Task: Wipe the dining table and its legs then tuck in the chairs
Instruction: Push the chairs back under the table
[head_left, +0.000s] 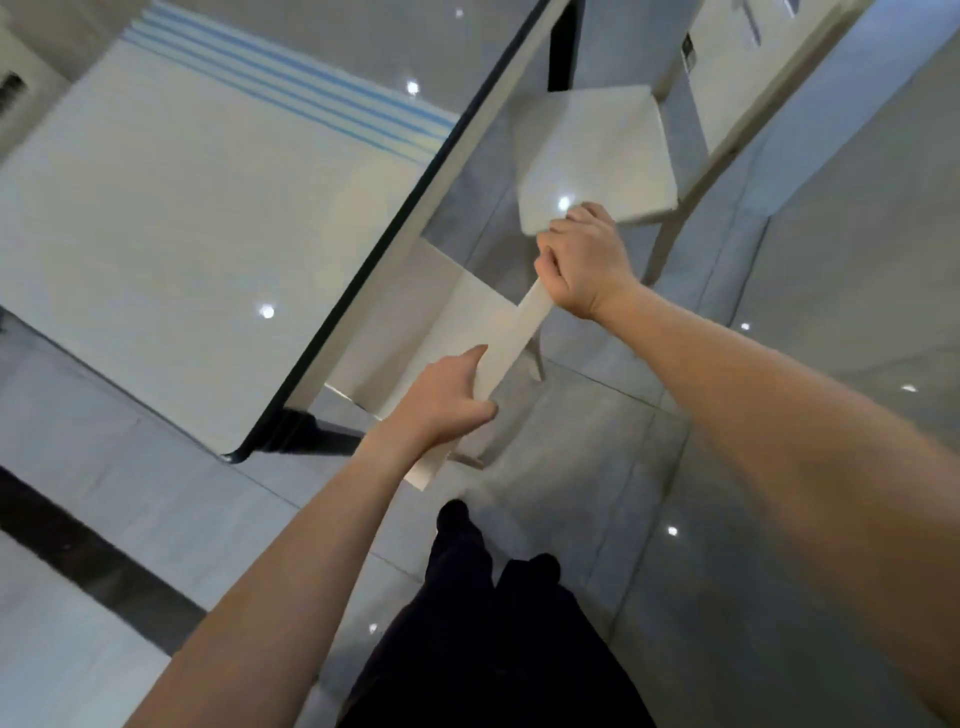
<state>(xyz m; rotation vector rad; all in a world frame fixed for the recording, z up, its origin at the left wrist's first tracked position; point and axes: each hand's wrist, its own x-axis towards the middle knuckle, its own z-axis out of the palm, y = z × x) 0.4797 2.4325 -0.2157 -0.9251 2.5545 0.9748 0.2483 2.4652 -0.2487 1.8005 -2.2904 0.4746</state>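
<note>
Counted: tabletop (156, 234) was 1 | chairs were 2: near chair (511, 332), far chair (592, 156) | hands were 2: left hand (441, 400), right hand (582, 260) | blue-striped cloth (291, 88) was 1

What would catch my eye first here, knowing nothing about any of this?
Reaching in from below, the left hand and the right hand both grip the top rail of a white chair at the centre. To the left lies the glossy white dining table with its dark edge, and a second chair stands at upper right.
</note>
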